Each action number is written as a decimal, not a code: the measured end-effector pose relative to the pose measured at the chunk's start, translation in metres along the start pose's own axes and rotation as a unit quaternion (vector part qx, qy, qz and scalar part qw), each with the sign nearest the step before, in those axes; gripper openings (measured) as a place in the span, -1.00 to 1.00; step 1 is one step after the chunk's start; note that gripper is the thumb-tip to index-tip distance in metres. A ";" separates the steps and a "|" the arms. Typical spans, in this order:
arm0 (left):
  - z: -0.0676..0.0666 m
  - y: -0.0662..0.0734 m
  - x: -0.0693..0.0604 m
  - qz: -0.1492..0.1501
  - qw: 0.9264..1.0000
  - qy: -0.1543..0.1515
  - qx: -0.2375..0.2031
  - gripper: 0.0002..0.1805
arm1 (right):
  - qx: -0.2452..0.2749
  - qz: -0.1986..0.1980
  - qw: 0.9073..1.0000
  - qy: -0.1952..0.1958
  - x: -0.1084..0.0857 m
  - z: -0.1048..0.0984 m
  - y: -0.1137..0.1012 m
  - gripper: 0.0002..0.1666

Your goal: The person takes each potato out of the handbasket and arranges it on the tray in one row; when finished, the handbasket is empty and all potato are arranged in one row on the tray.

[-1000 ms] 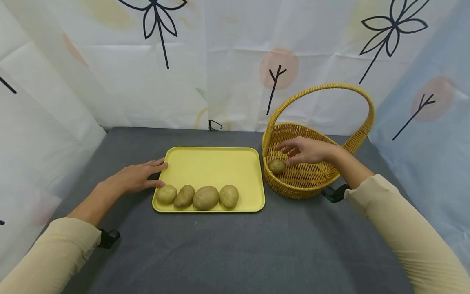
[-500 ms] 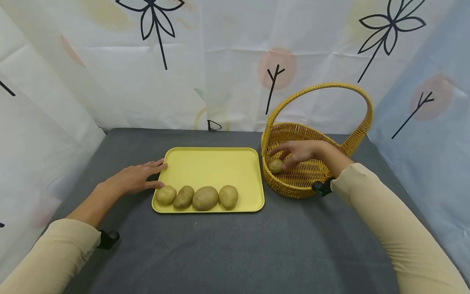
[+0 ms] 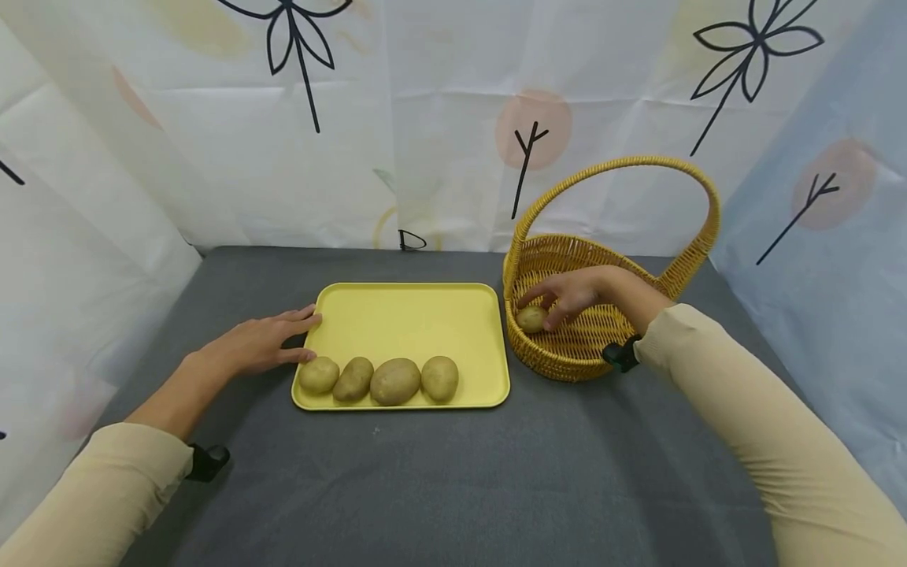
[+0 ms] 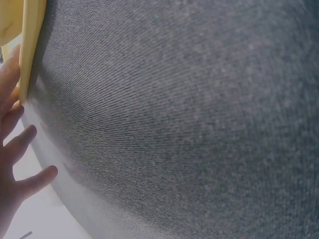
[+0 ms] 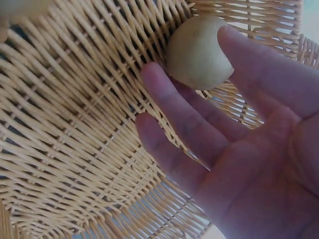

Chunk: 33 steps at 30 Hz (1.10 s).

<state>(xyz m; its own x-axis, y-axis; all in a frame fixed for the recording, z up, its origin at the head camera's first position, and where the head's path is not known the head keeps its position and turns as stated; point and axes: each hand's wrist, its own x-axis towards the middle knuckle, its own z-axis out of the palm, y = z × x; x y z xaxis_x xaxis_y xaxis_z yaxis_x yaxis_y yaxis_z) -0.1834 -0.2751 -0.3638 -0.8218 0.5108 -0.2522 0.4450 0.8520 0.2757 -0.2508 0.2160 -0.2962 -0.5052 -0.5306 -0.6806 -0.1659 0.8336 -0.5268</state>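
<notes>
Inside the yellow wicker basket (image 3: pixel 567 370), at its left side, lies a potato (image 3: pixel 531 319). My right hand (image 3: pixel 572 295) reaches in over the rim and pinches this potato, thumb on the near side and index finger on the far side. In the right wrist view the thumb overlaps the potato (image 5: pixel 197 55), while other fingers stand apart from it, slightly bent. On the left, my left hand (image 3: pixel 258 344) rests at the left edge of the yellow tray (image 3: pixel 404 315), fingers spread and fairly straight. Several potatoes (image 3: pixel 397 382) lie in a row along the tray's front edge.
The basket's tall arched handle (image 3: pixel 638 161) rises above my right forearm. A dark grey cloth (image 3: pixel 425 488) covers the table. White patterned sheets (image 3: pixel 453 157) stand behind and at both sides.
My right hand has moved left and down onto the potato in the basket, and its thumb and index finger have closed round it. The left hand stays at the tray's edge.
</notes>
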 end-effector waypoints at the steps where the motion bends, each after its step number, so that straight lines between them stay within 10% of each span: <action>1: 0.000 0.001 0.000 0.001 1.000 0.000 0.000 -0.11 | -0.001 0.000 1.000 0.001 0.000 0.000 0.000 -0.23; 33: -0.002 0.000 0.001 -0.001 1.000 -0.003 0.004 -0.12 | -0.098 -0.107 0.989 0.040 -0.005 0.001 0.006 -0.46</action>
<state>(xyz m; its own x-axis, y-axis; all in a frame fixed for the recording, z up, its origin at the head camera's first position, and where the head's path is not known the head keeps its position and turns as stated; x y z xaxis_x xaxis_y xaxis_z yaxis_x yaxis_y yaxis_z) -0.1848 -0.2748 -0.3623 -0.8213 0.5089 -0.2580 0.4452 0.8544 0.2680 -0.2483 0.2240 -0.2966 -0.5039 -0.6916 -0.5175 -0.4341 0.7207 -0.5405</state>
